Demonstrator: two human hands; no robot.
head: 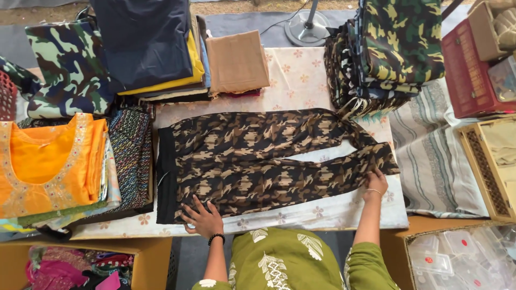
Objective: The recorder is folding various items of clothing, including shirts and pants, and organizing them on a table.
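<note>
The brown camouflage trousers (269, 161) lie flat on the floral sheet (301, 80), the left hand (203, 217) pressing the waist open-palmed while the right hand (375, 183) pinches a leg hem, keeping them smooth.

We have open bench (301, 80) above the camouflage trousers (258, 156), a bare floral strip between the tan folded cloth (236, 62) and the right camouflage stack (387, 48). Left is blocked by the orange garment pile (48, 161) and patterned fabrics (131, 156); near edge stays passable for our hands.
</note>
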